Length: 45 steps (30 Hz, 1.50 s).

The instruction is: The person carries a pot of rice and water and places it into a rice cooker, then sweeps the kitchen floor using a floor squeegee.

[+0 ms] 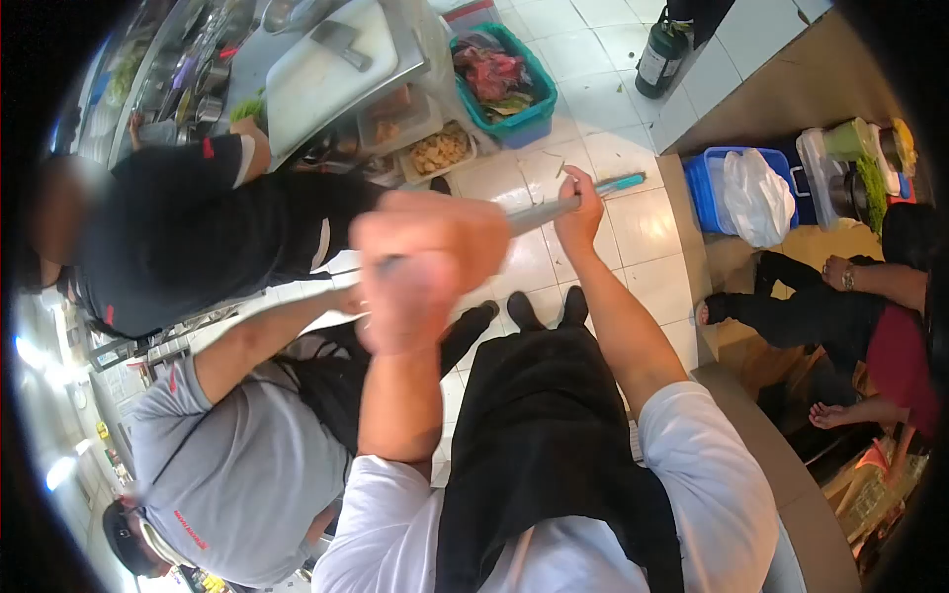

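My left hand [427, 259] is raised close to the camera and smeared by motion. Its fingers are wrapped in a fist round the upper part of a long grey pole [542, 213]. Lower down and farther away, my right hand [580, 210] grips the same pole. A teal end of the pole sticks out beyond the right hand, above the white tiled floor [647, 232]. What is fixed to either end of the pole, if anything, I cannot make out. My black apron [554, 435] and dark shoes show below.
A person in black [198, 237] and one in grey [237, 455] stand close on my left. Ahead are a teal crate [546, 99], a food tub [440, 150] and a cutting board [336, 74]. On the right are a blue bin [704, 193] and a seated person [860, 326].
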Tool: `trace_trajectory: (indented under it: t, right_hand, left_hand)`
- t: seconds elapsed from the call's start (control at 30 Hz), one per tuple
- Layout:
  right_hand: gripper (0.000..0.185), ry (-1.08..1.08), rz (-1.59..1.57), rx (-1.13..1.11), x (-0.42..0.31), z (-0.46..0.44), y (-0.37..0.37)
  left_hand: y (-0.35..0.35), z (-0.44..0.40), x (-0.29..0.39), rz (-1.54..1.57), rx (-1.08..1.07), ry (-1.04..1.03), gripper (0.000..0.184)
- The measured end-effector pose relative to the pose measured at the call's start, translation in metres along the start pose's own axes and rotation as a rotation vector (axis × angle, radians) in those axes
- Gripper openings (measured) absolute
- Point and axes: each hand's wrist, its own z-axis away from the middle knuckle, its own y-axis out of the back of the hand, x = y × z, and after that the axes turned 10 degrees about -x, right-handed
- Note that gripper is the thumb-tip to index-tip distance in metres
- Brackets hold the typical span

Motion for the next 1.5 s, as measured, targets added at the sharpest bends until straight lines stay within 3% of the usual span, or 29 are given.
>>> trace_trajectory:
  t: [0.1,0.17,0.2,0.27,0.37,0.43,0.57,0.67,0.77,0.83,0.9,0.93,1.0,1.07,1.17,1.27,1.3,1.37,1.5]
  right_hand:
    - [0.025,0.088,0.213,-0.101,-0.048,0.014,-0.007]
    - [0.03,0.028,0.08,-0.348,-0.06,0.028,-0.009]
    - [0.03,0.021,0.08,-0.341,-0.064,0.037,-0.013]
    - [0.028,-0.175,-0.004,-0.538,-0.066,0.048,-0.02]
    - [0.037,-0.191,0.071,-0.594,-0.013,0.053,-0.051]
    - [0.04,-0.144,0.045,-0.517,0.006,0.036,-0.071]
    - [0.035,-0.187,-0.003,-0.401,-0.025,0.006,-0.081]
    - [0.024,-0.076,0.028,-0.426,-0.06,-0.005,-0.077]
    - [0.021,-0.167,0.164,-0.411,-0.061,0.021,-0.059]
    - [0.022,-0.203,0.119,-0.229,-0.039,0.051,-0.045]
    - [0.024,-0.341,0.24,-0.296,-0.006,0.075,-0.024]
    - [0.024,-0.345,0.244,-0.294,0.02,0.086,-0.023]
    - [0.027,-0.225,0.447,-0.238,0.073,0.087,-0.023]
    - [0.026,-0.14,0.436,-0.258,0.079,0.057,-0.032]
    - [0.033,-0.116,0.259,-0.272,0.072,0.013,-0.048]
    - [0.033,0.015,0.224,-0.215,0.03,-0.038,-0.05]
    - [0.033,0.06,0.205,-0.188,-0.003,-0.045,-0.05]
    - [0.031,0.113,0.204,-0.105,-0.047,-0.038,-0.059]
    - [0.029,0.018,0.161,-0.121,-0.066,0.006,-0.065]
  left_hand:
    - [0.04,-0.02,0.049,0.067,-0.003,0.017,0.04]
    - [0.067,-0.031,0.067,0.156,-0.041,0.067,0.044]
    - [0.076,-0.033,0.066,0.175,-0.047,0.086,0.043]
    - [0.09,-0.034,0.055,0.243,-0.051,0.151,0.042]
    - [0.097,-0.021,0.006,0.26,0.01,0.253,0.04]
    - [0.092,-0.016,-0.016,0.218,0.021,0.265,0.04]
    - [0.137,-0.021,0.005,0.091,-0.074,0.128,0.04]
    - [0.152,-0.028,0.044,0.137,0.061,0.11,0.039]
    - [0.165,-0.017,0.041,0.19,0.122,0.119,0.041]
    - [0.153,0.004,0.011,0.384,0.214,0.216,0.038]
    - [0.13,0.037,-0.032,0.411,0.404,0.323,0.036]
    - [0.113,0.046,-0.055,0.317,0.395,0.36,0.035]
    - [0.103,0.055,-0.076,0.225,0.374,0.391,0.035]
    - [0.106,0.06,-0.079,0.224,0.389,0.3,0.038]
    - [0.104,0.045,-0.051,0.096,0.134,0.187,0.04]
    - [0.104,0.027,-0.017,-0.007,0.029,0.045,0.041]
    - [0.109,0.028,0.01,-0.066,0.088,0.178,0.04]
    - [0.107,-0.009,0.039,-0.106,0.205,0.023,0.04]
    - [0.118,-0.059,0.051,0.159,0.161,0.152,0.037]
